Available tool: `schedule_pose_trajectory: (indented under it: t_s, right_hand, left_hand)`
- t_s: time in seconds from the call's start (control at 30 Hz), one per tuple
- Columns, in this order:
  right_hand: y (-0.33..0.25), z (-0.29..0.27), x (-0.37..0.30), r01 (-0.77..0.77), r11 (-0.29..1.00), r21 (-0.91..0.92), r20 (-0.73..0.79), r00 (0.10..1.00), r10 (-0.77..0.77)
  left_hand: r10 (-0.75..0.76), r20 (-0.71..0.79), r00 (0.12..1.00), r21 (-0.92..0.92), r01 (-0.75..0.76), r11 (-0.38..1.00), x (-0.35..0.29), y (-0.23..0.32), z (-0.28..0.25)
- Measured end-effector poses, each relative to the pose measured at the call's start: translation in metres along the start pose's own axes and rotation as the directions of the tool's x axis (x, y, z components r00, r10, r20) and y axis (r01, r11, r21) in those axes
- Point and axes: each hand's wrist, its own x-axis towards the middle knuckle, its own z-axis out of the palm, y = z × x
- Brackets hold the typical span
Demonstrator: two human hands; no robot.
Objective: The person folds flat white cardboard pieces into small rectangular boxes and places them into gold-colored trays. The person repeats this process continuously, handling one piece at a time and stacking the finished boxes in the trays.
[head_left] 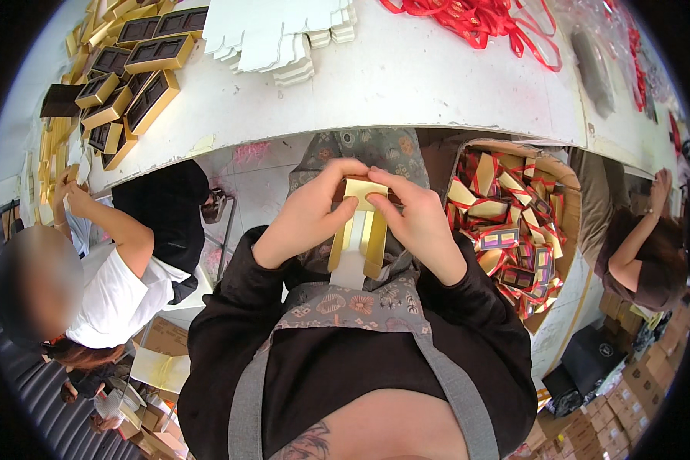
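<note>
Between my two hands, above my lap, is a small gold box (373, 244), partly folded from card, its long side walls standing up and its inside white. My left hand (314, 209) grips the far end from the left, with its thumb on the gold end flap. From the right, my right hand (418, 218) holds the same end, its thumb pressed beside the other. Fingertips of both hands meet behind the far edge and are partly hidden. A white strip of the card hangs toward my apron (353, 307).
The white table (406, 96) curves ahead, bearing flat white card blanks (276, 34), gold boxes with dark trays (142, 92) and red ribbons (475, 23). A carton (571, 180) of ribboned boxes stands at my right. One person (107, 284) works at left, another (640, 253) at right.
</note>
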Motion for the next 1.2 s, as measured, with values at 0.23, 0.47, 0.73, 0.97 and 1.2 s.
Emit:
schedule_pose_trajectory:
  t_s: [0.23,0.47,0.73,0.97,1.2]
  right_hand:
    - [-0.008,-0.005,0.024,0.242,0.866,-0.438,0.133,0.97,-0.204]
    - [-0.007,0.009,0.032,0.376,0.695,-0.613,0.194,0.924,-0.329]
    - [-0.038,0.004,0.038,0.379,0.607,-0.699,0.18,0.914,-0.363]
    - [-0.069,0.016,0.024,0.352,0.517,-0.78,0.035,0.85,-0.526]
    - [-0.048,-0.028,0.041,0.439,0.618,-0.652,-0.027,0.801,-0.598]
  left_hand:
    - [0.246,-0.026,0.969,0.816,-0.121,0.566,0.011,0.017,0.006]
    - [0.223,0.132,0.966,0.911,-0.207,0.358,0.022,0.015,-0.01]
    - [0.261,-0.088,0.961,0.846,-0.067,0.529,0.02,0.018,-0.019]
    - [-0.026,-0.474,0.88,0.433,0.259,0.864,0.008,0.063,-0.048]
    - [0.299,-0.233,0.925,0.274,-0.233,0.933,0.015,0.049,-0.039]
